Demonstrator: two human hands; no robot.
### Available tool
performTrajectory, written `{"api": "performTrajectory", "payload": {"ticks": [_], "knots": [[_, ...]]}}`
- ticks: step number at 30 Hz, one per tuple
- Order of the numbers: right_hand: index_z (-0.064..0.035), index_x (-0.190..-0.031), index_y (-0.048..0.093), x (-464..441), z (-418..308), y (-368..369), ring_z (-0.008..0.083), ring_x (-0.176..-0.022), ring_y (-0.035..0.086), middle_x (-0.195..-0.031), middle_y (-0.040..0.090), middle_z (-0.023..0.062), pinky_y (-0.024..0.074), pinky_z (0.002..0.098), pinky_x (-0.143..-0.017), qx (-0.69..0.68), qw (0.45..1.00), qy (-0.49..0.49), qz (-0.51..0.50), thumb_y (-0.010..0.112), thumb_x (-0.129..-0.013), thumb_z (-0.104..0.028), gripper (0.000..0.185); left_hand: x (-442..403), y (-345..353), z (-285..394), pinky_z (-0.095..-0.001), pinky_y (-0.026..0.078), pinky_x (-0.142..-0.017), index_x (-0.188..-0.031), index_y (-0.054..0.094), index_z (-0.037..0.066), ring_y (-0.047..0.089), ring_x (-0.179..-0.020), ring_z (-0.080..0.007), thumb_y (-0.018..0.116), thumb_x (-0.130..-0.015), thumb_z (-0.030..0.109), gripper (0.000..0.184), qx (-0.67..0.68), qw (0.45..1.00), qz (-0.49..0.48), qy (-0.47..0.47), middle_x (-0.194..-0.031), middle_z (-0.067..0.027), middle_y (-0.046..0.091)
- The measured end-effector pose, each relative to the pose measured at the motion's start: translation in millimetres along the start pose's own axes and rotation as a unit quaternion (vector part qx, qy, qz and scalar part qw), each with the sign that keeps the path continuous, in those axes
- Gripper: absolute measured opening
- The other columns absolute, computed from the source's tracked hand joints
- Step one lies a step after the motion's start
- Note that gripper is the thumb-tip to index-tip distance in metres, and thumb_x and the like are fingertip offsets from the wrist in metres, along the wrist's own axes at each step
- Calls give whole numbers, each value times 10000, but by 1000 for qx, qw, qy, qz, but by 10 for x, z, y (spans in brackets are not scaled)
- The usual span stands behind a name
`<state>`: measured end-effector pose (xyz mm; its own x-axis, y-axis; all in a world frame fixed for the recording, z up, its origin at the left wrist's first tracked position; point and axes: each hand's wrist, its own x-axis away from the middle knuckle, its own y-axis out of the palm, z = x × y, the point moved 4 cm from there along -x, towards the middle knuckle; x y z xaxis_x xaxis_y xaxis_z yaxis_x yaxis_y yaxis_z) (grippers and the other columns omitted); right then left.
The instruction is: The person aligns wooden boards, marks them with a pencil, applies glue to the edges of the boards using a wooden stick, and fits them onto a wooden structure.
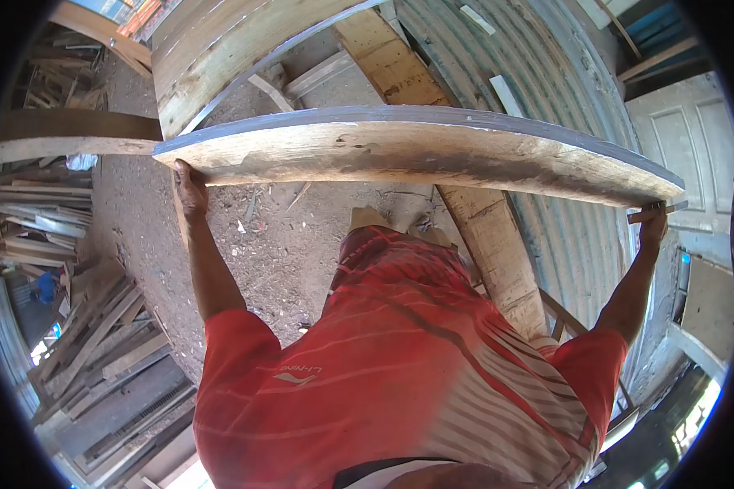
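Note:
A long wooden plank (400, 155) with a grey-painted edge spans the view in front of my chest, and the wide lens bows its outline. My left hand (190, 191) grips its left end from below, thumb up against the face. At the opposite end, my right hand (653, 222) is closed around the lower corner. A thin, short strip (638, 217) sticks out by the right fingers; its kind I cannot make out. Further off on the left, a stack of similar boards (220, 57) stands close to the held plank's left end.
A thick timber beam (493, 244) runs beneath the plank. Corrugated metal sheeting (546, 236) lies right of it. Piles of scrap wood (98, 350) line the left side. The dirt floor (261, 261) has chips scattered over it. A white panelled door (685, 130) leans at the right.

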<state>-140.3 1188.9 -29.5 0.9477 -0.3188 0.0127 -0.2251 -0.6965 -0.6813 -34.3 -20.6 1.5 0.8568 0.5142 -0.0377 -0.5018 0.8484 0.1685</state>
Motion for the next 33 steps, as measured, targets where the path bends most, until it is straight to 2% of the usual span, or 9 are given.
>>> {"api": "performTrajectory", "payload": {"ticks": [2,9,13,18,19,22,23,25,33], "knots": [[-18,-1442,452,97,-309,134,255,-1239,553,-1383,557,134,431,426,-1060,-356,930,75,43,377,-1072,-435,562,104,-52,-4,-391,256,-1178,-1522,333,46,384,-1380,-195,523,-1002,548,747,-21,1000,10,3,-1501,-70,446],[4,-1338,565,-241,-1204,277,237,-1083,620,-1208,633,133,501,392,-913,-148,987,36,47,427,-1040,-466,573,468,429,238,-398,180,-1216,-1539,293,-30,316,-1444,-259,425,-1021,593,821,-160,984,46,-59,-1582,-142,339],[5,-1302,585,-694,-1339,504,180,-929,611,-1061,650,86,507,359,-807,-151,987,-2,57,484,-1029,-475,561,496,-28,87,-414,290,-1153,-1441,478,-43,419,-1359,-298,526,-939,679,881,-317,931,157,-91,-1450,-214,491],[-1,-1211,639,-1287,-1778,825,183,-903,646,-977,677,64,524,357,-765,-87,994,12,62,542,-1007,-428,484,476,-309,-61,-356,344,-1104,-1473,451,-22,463,-1282,-215,458,-1009,607,781,-274,941,127,-153,-1396,-128,533],[-10,-1185,650,-1455,-1874,918,184,-887,648,-956,678,60,525,357,-756,-95,993,-6,69,546,-1005,-425,463,413,-488,-118,-349,370,-1077,-1466,467,-14,483,-1241,-196,457,-1014,601,764,-283,938,125,-157,-1355,-113,561],[10,-1167,649,-2025,-2216,1165,231,-883,639,-983,672,122,504,390,-788,291,917,-272,14,492,-1014,-356,427,268,-877,-332,-315,386,-1054,-1484,458,24,521,-1230,-173,431,-1051,528,666,-267,919,156,-242,-1408,-76,559],[10,-1151,648,-2114,-2431,1352,231,-884,637,-956,662,131,504,392,-785,311,912,-269,0,495,-1009,-341,408,233,-740,-217,-310,395,-1037,-1477,472,24,520,-1223,-166,437,-1044,546,679,-278,921,164,-217,-1396,-64,566],[17,-1102,646,-2241,-2933,1765,209,-861,612,-915,637,97,496,375,-765,28,999,-22,11,505,-1008,-353,407,171,-456,19,-328,409,-1024,-1455,494,4,524,-1213,-176,467,-1000,626,771,-319,908,152,-228,-1383,-81,574],[1,-1181,638,-3252,-3279,2775,129,-881,551,-908,604,30,447,330,-785,-42,997,55,-25,571,-980,-292,362,-40,-595,49,-356,413,-1026,-1438,504,-19,546,-1191,-225,498,-928,726,902,-373,832,217,-349,-1338,-127,596]]}}
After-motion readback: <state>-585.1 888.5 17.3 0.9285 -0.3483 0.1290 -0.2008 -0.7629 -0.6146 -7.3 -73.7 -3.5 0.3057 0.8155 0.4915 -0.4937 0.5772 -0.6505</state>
